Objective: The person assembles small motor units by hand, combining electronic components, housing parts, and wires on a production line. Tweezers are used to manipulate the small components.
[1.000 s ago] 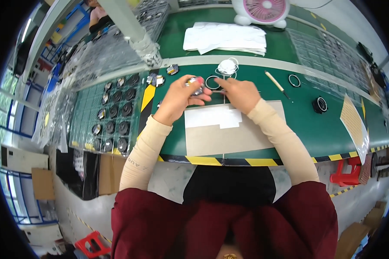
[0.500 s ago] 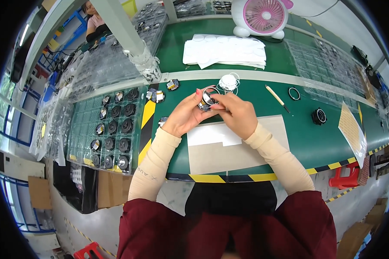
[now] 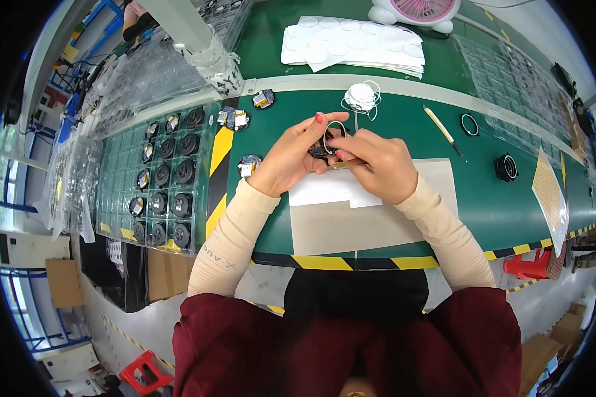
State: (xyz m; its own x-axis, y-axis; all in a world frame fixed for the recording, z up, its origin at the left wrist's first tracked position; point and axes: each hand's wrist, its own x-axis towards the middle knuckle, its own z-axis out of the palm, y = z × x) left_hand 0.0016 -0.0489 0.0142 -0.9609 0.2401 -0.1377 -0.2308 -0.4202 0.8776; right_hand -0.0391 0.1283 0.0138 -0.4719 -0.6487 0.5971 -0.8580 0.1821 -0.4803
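Above the mat, my left hand (image 3: pixel 295 155) is closed around a small round black electronic module (image 3: pixel 316 149), its thumb and fingers at the sides. A thin white ring (image 3: pixel 326 138) stands tilted over the module. My right hand (image 3: pixel 385 165) is pinched, with its fingertips at the ring and the module. A slim brownish tool (image 3: pixel 343 164) pokes out under the right fingers; its exact kind is hard to make out. Below both hands lie a white sheet (image 3: pixel 321 193) and a grey-beige mat (image 3: pixel 351 231).
Left stands a clear compartment tray (image 3: pixel 116 182) of round black parts. Loose modules (image 3: pixel 249 165) lie beside it. Beyond my hands are a white cord coil (image 3: pixel 362 97), paper sheets (image 3: pixel 351 46) and a fan (image 3: pixel 424 8). At right: a pen-like tool (image 3: pixel 440 126), black ring (image 3: pixel 469 124), black part (image 3: pixel 506 168).
The whole view has shifted, so the bench appears higher in it. Both hands stay together at the module, and the right hand's wrist has turned slightly. The brownish tool shows more plainly now.
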